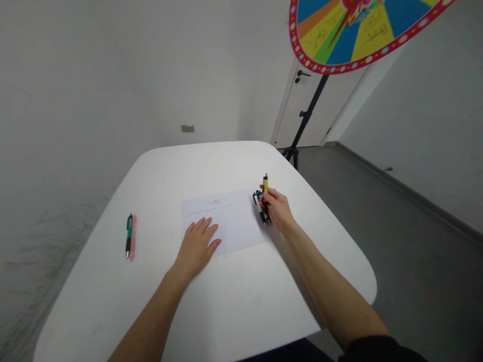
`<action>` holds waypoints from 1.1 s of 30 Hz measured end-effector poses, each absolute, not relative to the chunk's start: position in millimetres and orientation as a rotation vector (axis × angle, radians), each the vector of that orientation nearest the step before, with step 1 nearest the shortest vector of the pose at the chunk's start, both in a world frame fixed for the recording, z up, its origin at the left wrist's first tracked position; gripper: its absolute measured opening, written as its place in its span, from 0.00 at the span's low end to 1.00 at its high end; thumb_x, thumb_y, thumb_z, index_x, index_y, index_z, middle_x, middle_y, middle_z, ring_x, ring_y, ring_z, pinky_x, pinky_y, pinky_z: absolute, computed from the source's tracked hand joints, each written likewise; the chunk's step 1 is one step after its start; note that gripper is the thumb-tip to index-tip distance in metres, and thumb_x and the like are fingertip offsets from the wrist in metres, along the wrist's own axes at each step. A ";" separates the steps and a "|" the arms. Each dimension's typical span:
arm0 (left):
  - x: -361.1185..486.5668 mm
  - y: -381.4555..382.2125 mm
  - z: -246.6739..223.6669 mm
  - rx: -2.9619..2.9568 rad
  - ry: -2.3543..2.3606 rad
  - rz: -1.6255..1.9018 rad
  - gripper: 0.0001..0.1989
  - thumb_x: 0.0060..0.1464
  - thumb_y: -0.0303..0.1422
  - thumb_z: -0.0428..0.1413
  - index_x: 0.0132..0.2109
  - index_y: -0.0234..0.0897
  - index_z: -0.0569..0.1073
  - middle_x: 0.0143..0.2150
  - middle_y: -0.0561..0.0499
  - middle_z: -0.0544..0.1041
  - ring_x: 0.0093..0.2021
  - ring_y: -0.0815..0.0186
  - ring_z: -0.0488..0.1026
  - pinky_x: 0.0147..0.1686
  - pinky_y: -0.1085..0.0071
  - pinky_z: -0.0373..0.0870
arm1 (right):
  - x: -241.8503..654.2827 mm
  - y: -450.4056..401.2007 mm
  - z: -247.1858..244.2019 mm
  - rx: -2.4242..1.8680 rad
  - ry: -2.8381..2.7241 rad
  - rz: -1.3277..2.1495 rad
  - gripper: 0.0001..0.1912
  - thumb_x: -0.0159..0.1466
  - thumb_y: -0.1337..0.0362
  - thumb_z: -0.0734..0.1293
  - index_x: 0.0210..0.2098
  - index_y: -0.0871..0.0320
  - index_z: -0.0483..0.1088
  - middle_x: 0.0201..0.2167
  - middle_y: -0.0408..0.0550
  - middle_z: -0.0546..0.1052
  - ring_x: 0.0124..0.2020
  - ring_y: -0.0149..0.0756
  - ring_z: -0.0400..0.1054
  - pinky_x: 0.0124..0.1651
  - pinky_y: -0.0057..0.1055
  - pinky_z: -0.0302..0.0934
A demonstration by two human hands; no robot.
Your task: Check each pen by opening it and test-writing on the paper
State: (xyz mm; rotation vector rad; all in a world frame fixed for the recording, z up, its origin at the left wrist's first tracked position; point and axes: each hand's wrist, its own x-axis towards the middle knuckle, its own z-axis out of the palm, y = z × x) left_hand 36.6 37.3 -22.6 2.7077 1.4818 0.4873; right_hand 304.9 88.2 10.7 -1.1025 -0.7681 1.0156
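My left hand lies flat with its fingers spread on a white sheet of paper. A few small lines of writing show near the top of the sheet. My right hand grips a yellow and black pen, held upright with its clicker end at the top. Beneath and beside that hand, several pens lie bunched at the sheet's right edge, partly hidden by my fingers. Farther left on the table, a green and black pen rests against a pink strip-like thing.
The white table has rounded corners and stands near a pale wall. Beyond its far right side, a colourful prize wheel stands on a black tripod. A white door is behind it.
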 end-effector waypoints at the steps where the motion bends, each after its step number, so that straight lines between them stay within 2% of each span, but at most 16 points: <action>1: 36.6 37.1 -22.2 2.707 1.481 0.484 0.19 0.64 0.38 0.50 0.58 0.37 0.72 0.64 0.39 0.69 0.65 0.49 0.64 0.63 0.45 0.61 | 303.7 87.4 8.4 -1.208 -0.877 0.902 0.08 0.52 0.62 0.73 0.33 0.54 0.77 0.23 0.40 0.71 0.24 0.32 0.63 0.28 0.29 0.58; 5: 37.2 36.4 -21.2 2.701 1.487 0.470 0.19 0.63 0.38 0.51 0.58 0.37 0.72 0.64 0.39 0.69 0.65 0.49 0.64 0.63 0.45 0.61 | 294.9 79.9 4.3 -1.599 -1.307 0.432 0.10 0.55 0.64 0.71 0.38 0.53 0.78 0.25 0.44 0.76 0.30 0.39 0.67 0.37 0.35 0.59; 8: 37.7 36.4 -21.0 2.687 1.495 0.456 0.19 0.63 0.37 0.51 0.58 0.37 0.71 0.64 0.39 0.69 0.65 0.49 0.64 0.63 0.45 0.61 | 284.9 73.5 8.2 -1.900 -1.647 0.226 0.14 0.62 0.65 0.65 0.47 0.55 0.75 0.34 0.50 0.80 0.37 0.43 0.71 0.40 0.34 0.58; 12: 37.6 36.7 -21.8 2.673 1.498 0.479 0.19 0.63 0.38 0.51 0.58 0.38 0.71 0.64 0.39 0.69 0.66 0.50 0.64 0.63 0.45 0.60 | 277.1 70.2 14.3 -2.190 -1.913 0.035 0.13 0.68 0.64 0.59 0.45 0.58 0.74 0.43 0.55 0.79 0.43 0.43 0.73 0.40 0.32 0.58; 18: 36.6 37.3 -27.3 2.688 1.476 0.526 0.19 0.63 0.38 0.51 0.58 0.38 0.72 0.63 0.39 0.70 0.65 0.50 0.65 0.62 0.46 0.61 | 278.8 72.1 11.1 -2.224 -1.882 -0.037 0.13 0.69 0.63 0.58 0.45 0.58 0.72 0.45 0.54 0.78 0.42 0.43 0.73 0.37 0.33 0.58; 21: 36.1 40.1 -26.2 2.665 1.493 0.634 0.17 0.62 0.37 0.53 0.54 0.37 0.74 0.60 0.40 0.73 0.62 0.53 0.67 0.60 0.51 0.64 | 280.4 71.4 9.5 -2.224 -1.861 -0.034 0.12 0.68 0.62 0.60 0.46 0.57 0.72 0.44 0.53 0.78 0.40 0.43 0.74 0.36 0.33 0.58; 24: 30.4 44.0 -13.4 2.537 1.744 0.777 0.15 0.60 0.36 0.53 0.50 0.35 0.76 0.54 0.40 0.76 0.55 0.54 0.70 0.55 0.56 0.67 | 281.7 69.0 10.8 -2.203 -1.832 -0.019 0.13 0.68 0.59 0.60 0.47 0.57 0.71 0.44 0.53 0.78 0.40 0.43 0.74 0.37 0.33 0.58; 26: 20.5 46.1 0.8 2.406 2.050 0.772 0.15 0.60 0.38 0.53 0.49 0.35 0.76 0.50 0.40 0.77 0.52 0.51 0.70 0.51 0.55 0.68 | 282.7 66.9 12.6 -2.184 -1.813 -0.004 0.14 0.68 0.58 0.60 0.47 0.57 0.72 0.44 0.54 0.78 0.41 0.43 0.73 0.38 0.33 0.59; 30: -11.8 47.1 25.9 2.111 2.671 0.523 0.19 0.60 0.41 0.50 0.50 0.32 0.74 0.49 0.37 0.74 0.51 0.46 0.67 0.47 0.53 0.65 | 284.1 62.9 15.2 -2.147 -1.807 0.020 0.15 0.68 0.57 0.60 0.46 0.58 0.73 0.43 0.54 0.79 0.41 0.44 0.74 0.38 0.34 0.59; 33: -34.6 46.6 31.4 1.926 2.878 0.358 0.22 0.60 0.42 0.48 0.51 0.29 0.73 0.48 0.34 0.73 0.49 0.45 0.68 0.44 0.54 0.65 | 283.0 60.1 15.7 -2.112 -1.809 0.029 0.16 0.68 0.57 0.59 0.45 0.58 0.74 0.43 0.54 0.80 0.40 0.45 0.74 0.38 0.35 0.60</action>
